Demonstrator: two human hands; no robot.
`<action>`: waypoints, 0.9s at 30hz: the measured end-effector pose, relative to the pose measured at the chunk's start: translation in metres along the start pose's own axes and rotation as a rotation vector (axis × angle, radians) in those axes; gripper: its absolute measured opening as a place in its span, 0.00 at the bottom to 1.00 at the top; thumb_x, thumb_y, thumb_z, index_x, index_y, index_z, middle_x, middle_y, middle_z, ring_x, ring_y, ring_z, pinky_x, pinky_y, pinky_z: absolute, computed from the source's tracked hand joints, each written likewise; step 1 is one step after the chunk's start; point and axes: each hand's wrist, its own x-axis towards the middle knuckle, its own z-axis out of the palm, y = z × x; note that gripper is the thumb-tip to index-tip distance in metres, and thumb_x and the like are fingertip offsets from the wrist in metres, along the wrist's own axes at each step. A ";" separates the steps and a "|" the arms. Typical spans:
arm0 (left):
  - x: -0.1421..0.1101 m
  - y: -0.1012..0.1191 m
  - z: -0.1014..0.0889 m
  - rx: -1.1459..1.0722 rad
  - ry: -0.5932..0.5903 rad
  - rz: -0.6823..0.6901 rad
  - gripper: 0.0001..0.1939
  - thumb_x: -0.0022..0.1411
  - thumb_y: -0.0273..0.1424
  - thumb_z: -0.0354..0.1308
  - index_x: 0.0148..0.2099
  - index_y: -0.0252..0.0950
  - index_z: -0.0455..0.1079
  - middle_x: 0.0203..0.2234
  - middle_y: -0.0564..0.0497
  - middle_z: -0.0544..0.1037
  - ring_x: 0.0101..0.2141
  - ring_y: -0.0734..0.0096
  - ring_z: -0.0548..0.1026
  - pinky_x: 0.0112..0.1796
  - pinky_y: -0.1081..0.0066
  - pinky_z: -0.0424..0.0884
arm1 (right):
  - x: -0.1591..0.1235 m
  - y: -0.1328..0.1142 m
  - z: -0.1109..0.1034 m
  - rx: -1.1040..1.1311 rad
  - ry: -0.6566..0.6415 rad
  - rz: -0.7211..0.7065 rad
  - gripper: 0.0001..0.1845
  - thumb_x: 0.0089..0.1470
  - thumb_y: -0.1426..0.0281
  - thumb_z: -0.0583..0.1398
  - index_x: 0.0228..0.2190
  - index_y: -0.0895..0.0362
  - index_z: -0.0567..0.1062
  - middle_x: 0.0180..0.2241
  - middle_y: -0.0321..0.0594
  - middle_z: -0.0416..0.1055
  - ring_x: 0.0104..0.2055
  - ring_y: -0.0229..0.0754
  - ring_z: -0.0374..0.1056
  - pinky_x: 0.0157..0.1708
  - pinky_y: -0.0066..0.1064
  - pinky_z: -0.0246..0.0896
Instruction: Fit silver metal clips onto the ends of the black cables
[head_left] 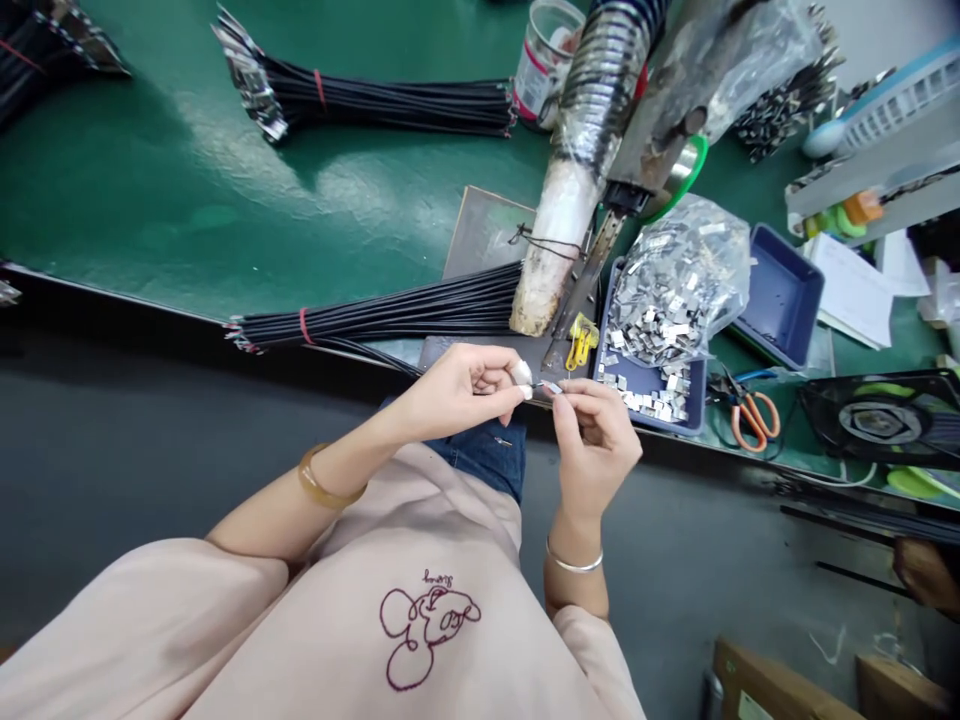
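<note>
My left hand (465,390) pinches the end of a thin black cable (375,355) between thumb and fingertips, just in front of my body at the table's near edge. My right hand (596,440) holds a small silver metal shell (553,388) at its fingertips, touching the cable end. A bundle of black cables (390,318) tied with a red band lies across the table edge to the left of my hands. A blue tray (694,405) holding several metal shells stands just right of my right hand.
A foil-wrapped machine nozzle (577,180) hangs over the work plate (487,235). A clear bag of metal shells (682,270) lies over the tray. Orange scissors (754,415), an empty blue tray (780,295), another cable bundle (375,100) and a fan (885,420) lie around on the green mat.
</note>
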 end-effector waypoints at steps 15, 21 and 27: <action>0.001 -0.009 0.005 0.091 0.008 0.037 0.09 0.61 0.32 0.60 0.32 0.30 0.75 0.22 0.53 0.72 0.24 0.78 0.67 0.27 0.77 0.62 | 0.002 0.009 0.001 0.043 -0.139 0.053 0.03 0.59 0.70 0.63 0.32 0.54 0.78 0.38 0.40 0.78 0.42 0.40 0.77 0.38 0.33 0.76; 0.002 -0.012 0.002 0.274 -0.028 0.115 0.08 0.61 0.30 0.59 0.33 0.30 0.76 0.22 0.53 0.73 0.24 0.78 0.65 0.28 0.76 0.61 | 0.003 0.007 -0.016 -0.199 -0.224 -0.206 0.09 0.59 0.76 0.62 0.38 0.52 0.78 0.41 0.38 0.79 0.45 0.39 0.76 0.48 0.34 0.74; 0.002 -0.013 0.004 0.583 -0.038 0.274 0.09 0.63 0.27 0.57 0.30 0.32 0.73 0.20 0.55 0.69 0.23 0.77 0.61 0.28 0.74 0.57 | 0.003 0.005 -0.022 -0.350 -0.335 -0.261 0.10 0.61 0.77 0.60 0.41 0.52 0.77 0.44 0.39 0.79 0.46 0.38 0.76 0.47 0.31 0.73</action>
